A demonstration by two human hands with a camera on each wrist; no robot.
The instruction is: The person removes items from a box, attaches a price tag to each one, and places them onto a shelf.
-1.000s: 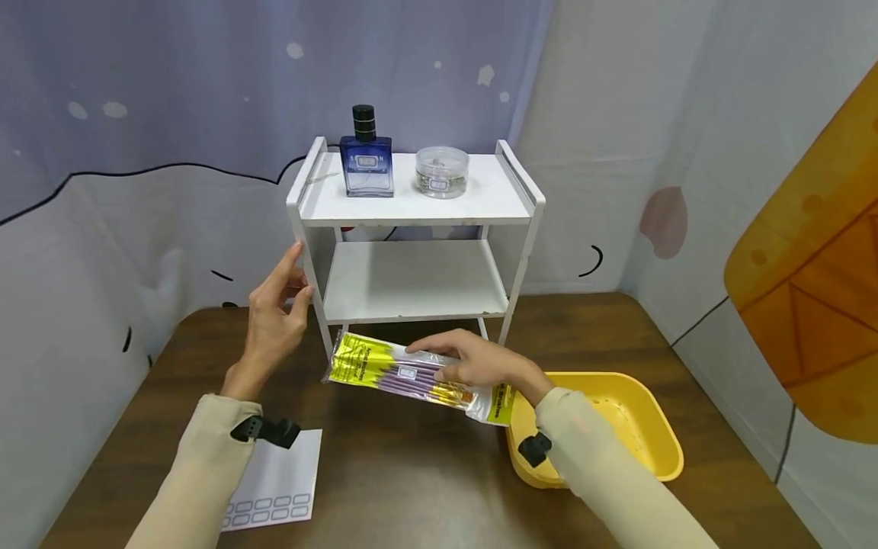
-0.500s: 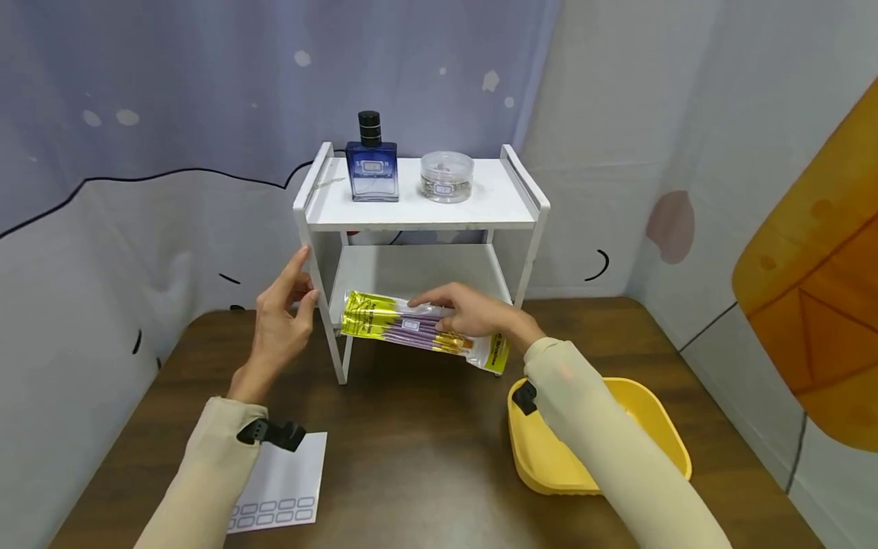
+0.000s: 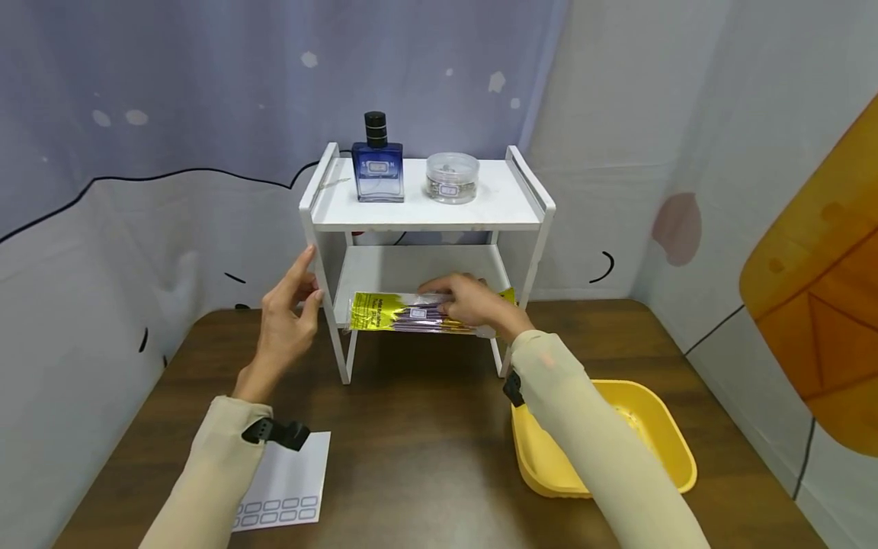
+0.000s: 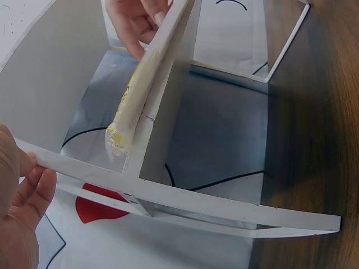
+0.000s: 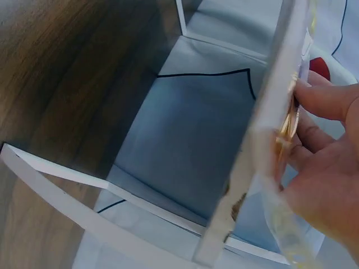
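My right hand (image 3: pixel 473 301) pinches a clear packet of paintbrushes (image 3: pixel 379 312), with yellow printed ends and purple handles. The packet lies lengthwise along the front edge of the middle board of a small white shelf rack (image 3: pixel 425 226); the right wrist view shows thumb and fingers on its two faces. Part of the packet is hidden behind that hand. My left hand (image 3: pixel 286 328) is at the rack's left side post, and in the left wrist view the thumb and fingers (image 4: pixel 42 188) hold the post's edge.
On the top board stand a blue perfume bottle (image 3: pixel 379 174) with a black cap and a round clear jar (image 3: pixel 452 178). A yellow tray (image 3: pixel 549 465) is at right on the wooden table (image 3: pixel 411 457). White label paper (image 3: pixel 291 476) lies by the left forearm.
My right hand has lifted the packet of paintbrushes from below the middle board up and forward to its front edge, levelling it. The left hand stays at the side post.
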